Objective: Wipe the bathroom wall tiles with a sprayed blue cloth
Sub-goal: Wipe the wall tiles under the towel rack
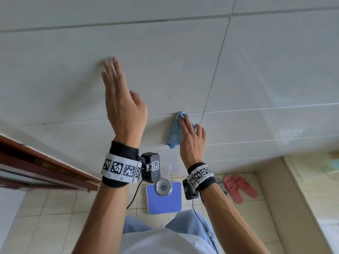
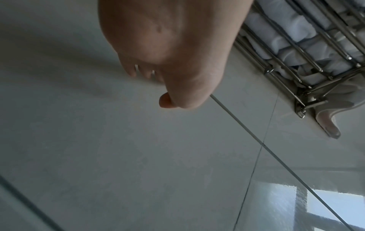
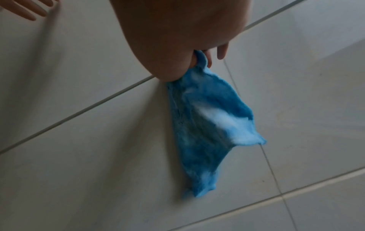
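your right hand [image 1: 191, 142] grips the blue cloth [image 1: 174, 133] against the wall tiles [image 1: 165, 70] beside a grout line [image 1: 205, 105]; its back hides the thumb. your left hand [image 1: 122, 107] is spread flat, well apart, fingertips [image 1: 114, 60] at the wall, contact hard to make out.

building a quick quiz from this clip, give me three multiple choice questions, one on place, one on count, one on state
1. Where is the blue cloth? A in a bucket B against the wall tiles, under the right hand C on a shelf
2. How many pink slippers are there? A one B four C two
3. The left hand is: A open, holding nothing B gripping a bottle C a fist
Answers: 1 B, the hand holds it on the tile; 2 C, a pair shows; 3 A, its fingers are straight.
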### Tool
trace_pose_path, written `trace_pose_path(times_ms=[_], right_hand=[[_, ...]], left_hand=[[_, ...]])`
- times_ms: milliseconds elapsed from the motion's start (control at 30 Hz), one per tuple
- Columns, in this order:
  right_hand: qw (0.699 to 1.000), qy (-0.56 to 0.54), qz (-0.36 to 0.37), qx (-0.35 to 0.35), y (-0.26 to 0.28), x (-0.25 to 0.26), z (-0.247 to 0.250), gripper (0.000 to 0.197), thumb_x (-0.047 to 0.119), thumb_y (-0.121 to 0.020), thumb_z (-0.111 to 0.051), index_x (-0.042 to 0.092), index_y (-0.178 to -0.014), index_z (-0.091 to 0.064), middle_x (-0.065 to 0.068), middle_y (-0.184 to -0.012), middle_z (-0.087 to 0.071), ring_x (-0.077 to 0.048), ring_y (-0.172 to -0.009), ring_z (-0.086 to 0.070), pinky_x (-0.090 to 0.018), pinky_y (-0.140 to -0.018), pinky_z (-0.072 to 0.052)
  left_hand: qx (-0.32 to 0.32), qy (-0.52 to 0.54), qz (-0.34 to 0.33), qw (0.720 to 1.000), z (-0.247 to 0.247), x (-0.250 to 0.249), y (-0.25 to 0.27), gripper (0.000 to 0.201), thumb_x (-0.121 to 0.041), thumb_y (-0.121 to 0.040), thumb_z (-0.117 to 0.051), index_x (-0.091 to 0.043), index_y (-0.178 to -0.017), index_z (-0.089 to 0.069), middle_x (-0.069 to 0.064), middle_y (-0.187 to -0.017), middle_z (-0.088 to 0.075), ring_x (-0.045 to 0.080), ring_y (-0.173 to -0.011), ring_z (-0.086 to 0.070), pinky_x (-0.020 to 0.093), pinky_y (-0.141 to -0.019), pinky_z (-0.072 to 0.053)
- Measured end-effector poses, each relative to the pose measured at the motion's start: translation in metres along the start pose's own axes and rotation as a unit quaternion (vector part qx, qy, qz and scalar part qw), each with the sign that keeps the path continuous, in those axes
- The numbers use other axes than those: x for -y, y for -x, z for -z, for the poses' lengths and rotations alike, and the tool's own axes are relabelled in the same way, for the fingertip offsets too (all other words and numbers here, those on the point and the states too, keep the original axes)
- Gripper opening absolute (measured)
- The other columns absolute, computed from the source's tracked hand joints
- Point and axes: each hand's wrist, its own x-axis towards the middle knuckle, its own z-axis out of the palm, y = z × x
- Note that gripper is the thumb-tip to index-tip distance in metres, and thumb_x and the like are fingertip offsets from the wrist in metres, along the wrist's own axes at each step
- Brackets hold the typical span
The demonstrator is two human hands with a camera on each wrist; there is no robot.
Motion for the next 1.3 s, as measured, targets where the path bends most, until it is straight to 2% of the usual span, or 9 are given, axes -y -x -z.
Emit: trace_pose_path(times_ms=[100, 367, 533, 633, 733, 867, 967, 1133, 1300], right_hand=[[0.999, 0.027, -0.013, 0.016, -0.001, -0.021, 0.012, 0.078, 0.008, -0.086, -0.03, 0.029, -0.161, -0.035, 0.017, -0.17, -0.025, -0.026, -0.113, -0.047, -0.042, -0.105, -0.04], [0.998, -0.003, -0.062, 0.012, -0.005, -0.063, 0.028, 0.086, -0.003, -0.082, -0.049, 0.03, -0.16, -0.036, 0.016, -0.168, -0.029, -0.023, -0.112, -0.046, -0.043, -0.101, -0.04], [0.969, -0.222, -0.109, -0.017, -0.021, -0.072, 0.053, 0.074, -0.004, -0.08, -0.035, 0.022, -0.144, -0.062, 0.009, -0.152, -0.055, -0.02, -0.1, -0.048, -0.032, -0.091, -0.047], [0.939, -0.321, -0.122, -0.04, -0.037, -0.062, 0.084, 0.062, -0.011, -0.086, -0.04, 0.018, -0.13, -0.073, 0.006, -0.125, -0.071, -0.011, -0.099, -0.06, -0.025, -0.086, -0.047], [0.888, -0.428, -0.163, -0.04, -0.056, -0.04, 0.127, 0.062, -0.016, -0.084, -0.038, 0.01, -0.127, -0.075, 0.001, -0.127, -0.073, -0.008, -0.121, -0.066, -0.02, -0.105, -0.048], [0.816, -0.552, -0.173, -0.022, -0.082, 0.006, 0.181, 0.061, -0.018, -0.083, -0.035, 0.008, -0.117, -0.077, 0.0, -0.116, -0.078, -0.012, -0.118, -0.07, -0.037, -0.106, -0.054], [0.76, -0.624, -0.179, 0.023, -0.092, 0.03, 0.203, 0.055, -0.013, -0.089, -0.039, 0.013, -0.12, -0.077, -0.006, -0.122, -0.076, -0.028, -0.123, -0.067, -0.057, -0.104, -0.052], [0.696, -0.695, -0.178, 0.004, -0.09, 0.061, 0.205, 0.051, -0.013, -0.095, -0.042, 0.013, -0.13, -0.071, -0.006, -0.128, -0.073, -0.023, -0.119, -0.07, -0.033, -0.085, -0.06], [0.77, -0.617, -0.155, -0.053, -0.085, 0.059, 0.199, 0.049, -0.011, -0.092, -0.045, 0.009, -0.127, -0.073, -0.003, -0.132, -0.072, -0.017, -0.128, -0.065, -0.041, -0.112, -0.05]], left_hand=[[0.015, 0.003, 0.008, 1.0, -0.01, -0.014, 0.007, 0.082, 0.0, -0.093, -0.044, -0.015, -0.167, -0.011, 0.005, -0.175, -0.009, 0.028, -0.161, -0.01, 0.018, -0.124, -0.01], [0.04, -0.002, 0.021, 0.999, -0.022, -0.031, 0.017, 0.081, -0.002, -0.095, -0.045, -0.014, -0.167, -0.01, 0.006, -0.175, -0.009, 0.027, -0.161, -0.01, 0.025, -0.126, -0.015], [0.031, 0.019, 0.025, 0.999, -0.024, -0.034, 0.032, 0.08, -0.003, -0.093, -0.049, -0.008, -0.166, -0.016, 0.009, -0.174, -0.013, 0.026, -0.161, -0.014, 0.012, -0.123, -0.005], [-0.007, 0.061, 0.0, 0.998, -0.032, -0.039, 0.044, 0.062, -0.006, -0.093, -0.051, -0.002, -0.154, -0.041, 0.015, -0.159, -0.045, 0.028, -0.147, -0.044, 0.023, -0.12, -0.032], [0.123, 0.128, 0.049, 0.983, -0.04, -0.041, 0.05, 0.031, -0.02, -0.098, -0.058, -0.009, -0.125, -0.065, 0.006, -0.118, -0.072, 0.024, -0.102, -0.07, 0.034, -0.09, -0.055], [0.39, 0.262, 0.295, 0.832, -0.033, -0.051, 0.045, 0.043, -0.062, -0.097, -0.06, -0.022, -0.11, -0.07, 0.004, -0.113, -0.075, 0.021, -0.1, -0.072, 0.038, -0.095, -0.057], [0.384, 0.419, 0.389, 0.725, -0.022, -0.054, 0.031, 0.05, -0.061, -0.095, -0.062, -0.013, -0.108, -0.073, 0.014, -0.111, -0.077, 0.025, -0.1, -0.076, 0.042, -0.095, -0.06], [0.373, 0.586, 0.436, 0.571, 0.002, -0.035, 0.001, 0.075, -0.052, -0.091, -0.073, 0.009, -0.133, -0.062, 0.03, -0.133, -0.063, 0.032, -0.116, -0.065, 0.044, -0.115, -0.047], [0.393, 0.61, 0.396, 0.562, 0.013, -0.036, -0.004, 0.027, -0.03, -0.099, -0.067, -0.006, -0.11, -0.073, 0.012, -0.105, -0.072, 0.025, -0.099, -0.068, 0.033, -0.09, -0.055]])
